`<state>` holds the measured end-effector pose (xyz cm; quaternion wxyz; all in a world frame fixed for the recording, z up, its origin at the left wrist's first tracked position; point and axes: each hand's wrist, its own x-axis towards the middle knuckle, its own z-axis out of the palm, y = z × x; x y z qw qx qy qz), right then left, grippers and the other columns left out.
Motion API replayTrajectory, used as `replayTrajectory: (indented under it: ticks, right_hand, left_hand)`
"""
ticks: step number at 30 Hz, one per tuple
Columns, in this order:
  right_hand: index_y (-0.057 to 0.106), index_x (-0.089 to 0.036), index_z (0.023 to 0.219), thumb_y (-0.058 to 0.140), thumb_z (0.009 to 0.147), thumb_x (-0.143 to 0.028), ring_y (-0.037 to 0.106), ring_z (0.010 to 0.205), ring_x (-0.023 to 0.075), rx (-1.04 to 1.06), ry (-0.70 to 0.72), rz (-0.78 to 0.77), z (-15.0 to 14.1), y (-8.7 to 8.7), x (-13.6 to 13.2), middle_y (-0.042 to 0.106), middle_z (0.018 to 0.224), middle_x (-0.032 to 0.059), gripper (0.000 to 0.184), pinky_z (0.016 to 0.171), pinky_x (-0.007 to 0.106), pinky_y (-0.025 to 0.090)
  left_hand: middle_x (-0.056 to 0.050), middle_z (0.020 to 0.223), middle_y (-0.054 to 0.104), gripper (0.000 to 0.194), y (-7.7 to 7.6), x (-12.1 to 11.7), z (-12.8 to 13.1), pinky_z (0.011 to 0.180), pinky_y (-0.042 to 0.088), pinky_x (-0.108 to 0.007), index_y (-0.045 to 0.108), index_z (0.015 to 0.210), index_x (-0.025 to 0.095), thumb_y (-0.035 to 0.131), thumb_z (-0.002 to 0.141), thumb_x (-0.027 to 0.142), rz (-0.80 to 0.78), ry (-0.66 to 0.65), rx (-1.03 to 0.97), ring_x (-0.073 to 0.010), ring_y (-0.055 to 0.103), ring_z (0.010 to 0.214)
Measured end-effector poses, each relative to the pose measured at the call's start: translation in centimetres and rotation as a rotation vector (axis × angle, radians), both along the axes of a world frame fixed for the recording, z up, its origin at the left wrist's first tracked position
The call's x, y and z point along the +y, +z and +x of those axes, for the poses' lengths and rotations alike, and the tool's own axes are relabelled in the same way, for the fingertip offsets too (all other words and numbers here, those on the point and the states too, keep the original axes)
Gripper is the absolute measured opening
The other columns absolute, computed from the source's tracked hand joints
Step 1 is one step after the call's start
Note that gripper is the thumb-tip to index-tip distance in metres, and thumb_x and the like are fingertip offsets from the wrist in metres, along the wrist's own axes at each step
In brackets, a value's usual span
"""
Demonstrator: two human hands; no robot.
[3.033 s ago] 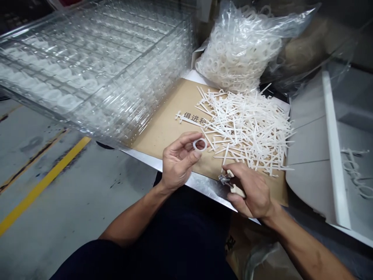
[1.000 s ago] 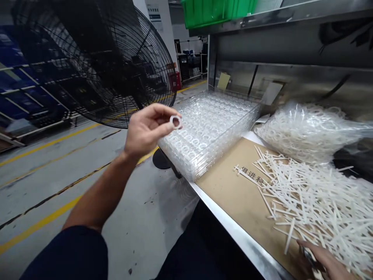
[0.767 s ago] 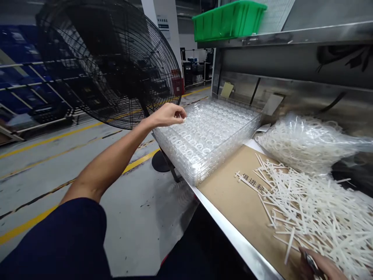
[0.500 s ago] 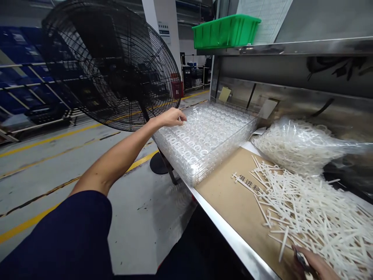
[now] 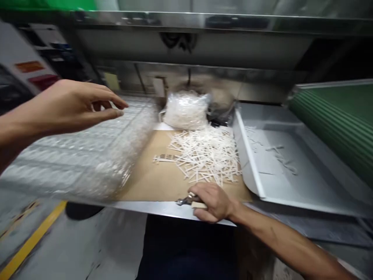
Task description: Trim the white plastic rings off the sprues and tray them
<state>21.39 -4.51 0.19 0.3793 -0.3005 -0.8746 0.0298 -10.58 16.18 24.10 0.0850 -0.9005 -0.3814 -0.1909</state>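
My left hand (image 5: 78, 103) is raised over the clear plastic trays (image 5: 99, 163), which are blurred by motion. Its fingers are apart, with nothing visible between them. Near the table's front edge, my right hand (image 5: 214, 202) is wrapped around a pair of small cutting nippers (image 5: 188, 199), jaws pointing left. Just beyond that hand spreads a pile of white plastic sprue sticks (image 5: 208, 155) on a brown cardboard sheet (image 5: 145, 182). Behind the pile sits a clear bag of white plastic parts (image 5: 188, 111).
To the right, a grey tray (image 5: 291, 194) holds a few small pieces. Beyond it is a green ribbed conveyor belt (image 5: 340, 116). A metal shelf edge (image 5: 186, 19) runs across above the table, with a green bin (image 5: 52, 4) at upper left.
The view has swung right, bringing the grey tray and green belt into sight while the fan has left it. My left hand has lifted off the trays; my right hand still holds the nippers.
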Motion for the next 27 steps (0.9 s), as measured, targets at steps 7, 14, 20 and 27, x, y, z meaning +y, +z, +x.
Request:
replayTrajectory:
  ticks: [7,14,20,27]
  right_hand:
    - [0.058,-0.012,0.115,0.045,0.104,-0.057,0.068,0.073,0.0220,-0.116,-0.049,0.047,0.5,-0.9,0.3,0.071,0.086,0.0087,0.048,0.063,0.033,0.054]
    - [0.054,-0.011,0.131,0.048,0.105,-0.063,0.074,0.098,0.0286,-0.235,-0.111,-0.034,1.4,-0.1,0.5,0.075,0.113,0.0144,0.059,0.079,0.041,0.059]
    - [0.056,-0.012,0.126,0.035,0.110,-0.063,0.074,0.102,0.0279,-0.275,-0.115,-0.062,1.4,1.0,0.2,0.075,0.114,0.0114,0.057,0.081,0.041,0.060]
    - [0.058,-0.011,0.123,0.026,0.110,-0.065,0.072,0.093,0.0282,-0.252,-0.141,0.045,1.3,0.7,0.3,0.074,0.111,0.0101,0.064,0.070,0.041,0.057]
  left_hand:
    - [-0.009,0.101,0.078,0.028,-4.3,-4.0,25.6,0.073,0.050,-0.030,0.080,0.106,0.018,0.059,0.095,0.032,-0.152,-0.778,0.178,-0.0161,0.069,0.077]
    - [-0.009,0.117,0.079,0.043,-12.1,-10.7,44.1,0.079,0.054,-0.032,0.080,0.116,0.025,0.076,0.074,0.015,-0.294,-0.797,0.693,-0.0237,0.072,0.096]
    - [-0.011,0.093,0.079,0.022,-13.4,-11.9,46.6,0.066,0.049,-0.033,0.081,0.088,0.019,0.072,0.072,0.007,-0.279,-0.764,0.831,-0.0232,0.069,0.076]
    - [-0.003,0.074,0.072,0.022,-5.0,-8.9,37.8,0.065,0.047,-0.029,0.073,0.086,0.015,0.067,0.096,0.033,-0.508,-0.836,0.185,-0.0143,0.064,0.065]
